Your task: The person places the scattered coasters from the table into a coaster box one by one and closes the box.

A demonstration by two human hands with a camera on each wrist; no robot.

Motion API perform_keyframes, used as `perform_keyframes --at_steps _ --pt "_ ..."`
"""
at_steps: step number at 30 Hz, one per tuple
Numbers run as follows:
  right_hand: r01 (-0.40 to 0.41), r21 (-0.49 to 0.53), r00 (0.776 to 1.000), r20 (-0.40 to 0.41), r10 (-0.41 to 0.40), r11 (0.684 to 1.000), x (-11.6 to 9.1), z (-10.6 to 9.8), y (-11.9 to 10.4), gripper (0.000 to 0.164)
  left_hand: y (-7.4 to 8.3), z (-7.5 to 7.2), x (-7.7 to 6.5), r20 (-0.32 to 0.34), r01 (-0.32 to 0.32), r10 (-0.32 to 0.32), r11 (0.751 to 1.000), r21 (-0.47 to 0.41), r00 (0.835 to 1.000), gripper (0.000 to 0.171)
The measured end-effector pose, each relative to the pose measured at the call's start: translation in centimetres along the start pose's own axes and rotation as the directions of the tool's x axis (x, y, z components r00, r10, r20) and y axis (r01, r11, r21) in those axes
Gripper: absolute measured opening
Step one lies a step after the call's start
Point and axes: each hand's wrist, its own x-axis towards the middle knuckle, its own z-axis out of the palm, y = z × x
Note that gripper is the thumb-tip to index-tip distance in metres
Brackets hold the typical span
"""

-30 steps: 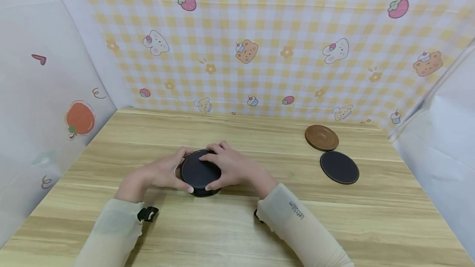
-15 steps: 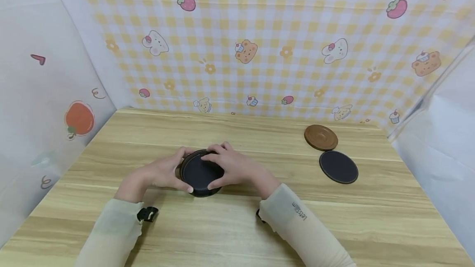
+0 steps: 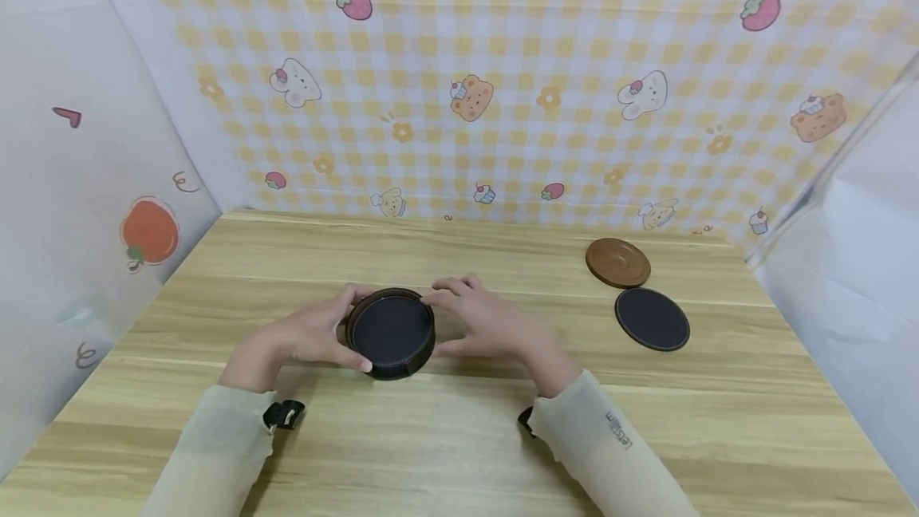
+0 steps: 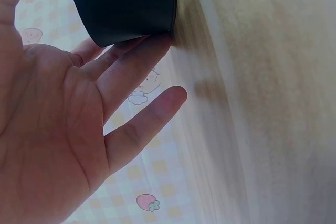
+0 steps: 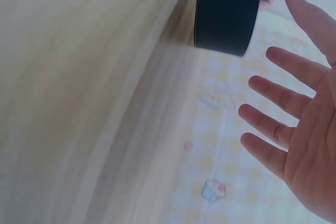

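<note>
A round black coaster holder (image 3: 422, 353) with brown inside its rim stands left of centre on the table in the head view. Inside it lies a round black stitched coaster (image 3: 391, 330). My left hand (image 3: 316, 333) grips the holder's left side, thumb at the front and fingers round the back. In the left wrist view, fingertips touch the lower edge of the dark holder wall (image 4: 126, 6). My right hand (image 3: 495, 327) is just right of the holder, holding nothing. The right wrist view shows its fingers (image 5: 281, 95) spread, apart from the holder wall (image 5: 228, 17).
On the right of the wooden table (image 3: 459, 453) lie a brown round coaster (image 3: 619, 263) with concentric rings and a black round coaster (image 3: 652, 319), their edges meeting. A checked cloth backdrop (image 3: 402, 62) rises behind the table, with white sheets at both sides.
My right hand has let go of the coaster and moved right, away from the holder. The coaster now sits down inside the holder's rim. My left hand keeps its place.
</note>
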Motion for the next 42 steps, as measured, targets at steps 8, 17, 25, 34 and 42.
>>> perform_keyframes --at_steps 8,17,25,34,42 --pt "-0.066 0.077 0.995 -0.065 0.071 0.995 -2.9 -0.9 1.6 0.069 0.2 0.0 -0.1 -0.006 0.019 -0.019 1.0 0.005 1.0 0.101" --pt "-0.108 0.086 0.975 -0.183 0.122 0.99 -6.3 -2.0 3.8 0.065 0.1 -0.1 0.0 0.013 0.01 -0.01 1.0 -0.023 1.0 0.102" --pt "-0.162 0.112 0.961 -0.206 0.183 0.98 -8.7 -3.1 5.6 0.066 0.1 0.0 -0.1 0.001 0.011 -0.011 1.0 0.005 1.0 0.101" --pt "-0.238 0.121 0.942 -0.211 0.259 0.964 -11.2 -4.0 7.5 0.067 0.0 0.0 -0.2 -0.007 0.016 -0.016 1.0 0.01 1.0 0.102" --pt "-0.275 0.121 0.927 -0.228 0.296 0.954 -13.5 -4.1 9.3 0.065 0.0 0.0 -0.2 0.002 0.019 -0.019 1.0 -0.004 1.0 0.102"
